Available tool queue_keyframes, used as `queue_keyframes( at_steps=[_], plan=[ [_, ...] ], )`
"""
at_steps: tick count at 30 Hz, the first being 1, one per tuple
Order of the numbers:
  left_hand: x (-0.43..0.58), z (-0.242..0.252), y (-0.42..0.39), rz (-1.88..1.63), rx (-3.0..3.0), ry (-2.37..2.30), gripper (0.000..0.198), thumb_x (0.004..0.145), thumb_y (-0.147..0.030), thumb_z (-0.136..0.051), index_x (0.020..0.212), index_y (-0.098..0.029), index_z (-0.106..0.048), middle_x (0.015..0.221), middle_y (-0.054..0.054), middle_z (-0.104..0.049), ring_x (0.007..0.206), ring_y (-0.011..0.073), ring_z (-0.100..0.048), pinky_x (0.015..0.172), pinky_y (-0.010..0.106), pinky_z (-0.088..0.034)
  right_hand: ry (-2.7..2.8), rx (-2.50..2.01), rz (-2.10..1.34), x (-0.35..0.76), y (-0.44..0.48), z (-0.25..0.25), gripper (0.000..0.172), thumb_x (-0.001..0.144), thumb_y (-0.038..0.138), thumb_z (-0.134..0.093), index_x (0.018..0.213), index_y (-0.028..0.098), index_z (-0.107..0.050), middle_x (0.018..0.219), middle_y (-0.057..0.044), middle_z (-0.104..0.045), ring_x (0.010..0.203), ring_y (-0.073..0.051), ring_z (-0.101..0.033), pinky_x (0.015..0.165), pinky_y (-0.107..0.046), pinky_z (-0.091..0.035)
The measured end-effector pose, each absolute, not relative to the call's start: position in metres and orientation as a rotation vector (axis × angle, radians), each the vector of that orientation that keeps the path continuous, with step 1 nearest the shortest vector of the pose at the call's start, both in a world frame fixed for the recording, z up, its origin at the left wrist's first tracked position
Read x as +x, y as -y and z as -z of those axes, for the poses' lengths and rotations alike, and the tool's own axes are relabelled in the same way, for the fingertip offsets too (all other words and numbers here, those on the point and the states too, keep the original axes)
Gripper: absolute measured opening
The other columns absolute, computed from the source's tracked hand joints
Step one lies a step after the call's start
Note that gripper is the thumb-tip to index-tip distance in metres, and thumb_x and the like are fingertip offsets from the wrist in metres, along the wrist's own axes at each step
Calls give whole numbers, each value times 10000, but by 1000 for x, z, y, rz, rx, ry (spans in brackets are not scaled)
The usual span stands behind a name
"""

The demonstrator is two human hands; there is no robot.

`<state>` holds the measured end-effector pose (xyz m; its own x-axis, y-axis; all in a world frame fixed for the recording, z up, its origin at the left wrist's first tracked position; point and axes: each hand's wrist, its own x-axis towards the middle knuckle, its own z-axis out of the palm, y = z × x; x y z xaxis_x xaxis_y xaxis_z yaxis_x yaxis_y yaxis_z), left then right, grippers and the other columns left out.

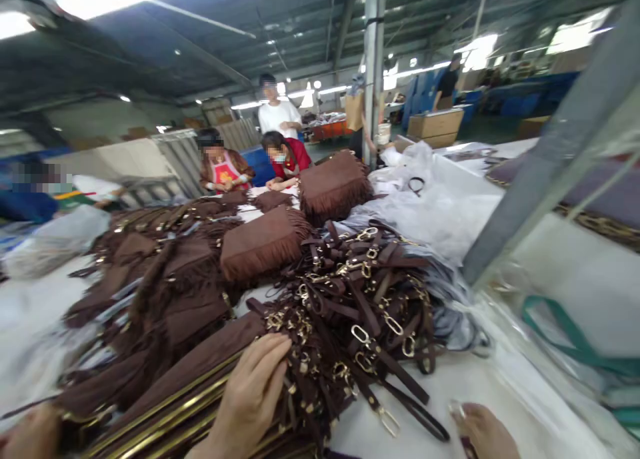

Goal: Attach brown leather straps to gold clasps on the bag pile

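One right hand (pixel 486 434) clasps a slim strap (pixel 469 448); left hand (pixel 253 389), grip unclear, overlies tangled buckled straps (pixel 369 309).

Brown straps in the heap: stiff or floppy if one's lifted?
Straps likely flex rather than stay stiff: some lie bent into loops. One may snag its neighbours, given the tangle. The clasp end might hang lowest, since it looks metallic.

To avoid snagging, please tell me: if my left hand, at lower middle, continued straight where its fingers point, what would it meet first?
The left hand would probably first meet the pile of narrow dark brown straps with gold metal clasps; contact may already exist, depth is unclear.
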<state>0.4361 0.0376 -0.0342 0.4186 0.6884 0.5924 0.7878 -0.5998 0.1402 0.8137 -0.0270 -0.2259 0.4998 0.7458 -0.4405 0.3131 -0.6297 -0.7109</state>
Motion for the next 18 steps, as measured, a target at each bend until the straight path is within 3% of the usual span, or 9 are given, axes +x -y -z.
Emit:
queue_keyframes(
  at_steps=[3, 7, 9, 12, 14, 18],
  plan=[
    [445, 27, -35, 1033, -2621, 1215, 268, 826, -181, -505, 1086, -182, -571, 1051, 54, -633, 998, 149, -588, 931, 247, -466, 668, -1856, -1205, 791, 36, 177, 469, 567, 562, -603, 818, 166, -629, 670, -38, -634, 615, -189, -557, 564, -293, -427],
    [473, 30, -23, 1109, -3048, 1169, 227, 826, -194, -505, 1040, -199, -578, 965, 36, -658, 877, 120, -621, 783, 169, -503, 742, -1555, -1362, 739, 33, 114, 381, 645, 487, -647, 829, 153, -657, 655, -2, -616, 590, -123, -515, 556, -225, -403],
    [491, 36, -18, 1021, -3271, 1469, 172, 853, -234, -440, 905, -184, -596, 827, 25, -651, 743, 104, -611, 647, 154, -489, 918, -1482, -1405, 710, 29, 93, 330, 687, 472, -631, 791, 161, -667, 637, 2, -603, 589, -122, -517, 565, -225, -415],
    [506, 46, -16, 817, -3371, 2125, 272, 857, -335, -383, 708, -169, -539, 605, -11, -560, 558, 86, -516, 507, 174, -393, 1271, -1437, -1296, 673, 24, 76, 278, 758, 446, -582, 738, 183, -669, 649, 0, -588, 612, -127, -532, 583, -224, -434],
    [505, 50, -17, 882, -3326, 2517, 310, 824, -411, -391, 649, -171, -481, 522, -32, -500, 453, 69, -427, 437, 181, -316, 1475, -1392, -1154, 657, 21, 71, 270, 817, 408, -520, 731, 197, -665, 661, -4, -581, 616, -123, -543, 589, -217, -448],
    [490, 55, -18, 1207, -2959, 3240, 418, 701, -580, -456, 625, -169, -464, 455, -39, -476, 348, 48, -341, 371, 179, -208, 1732, -1279, -971, 643, 18, 68, 254, 877, 317, -425, 984, 212, -630, 867, -53, -634, 796, -150, -601, 715, -241, -500]
  ],
)
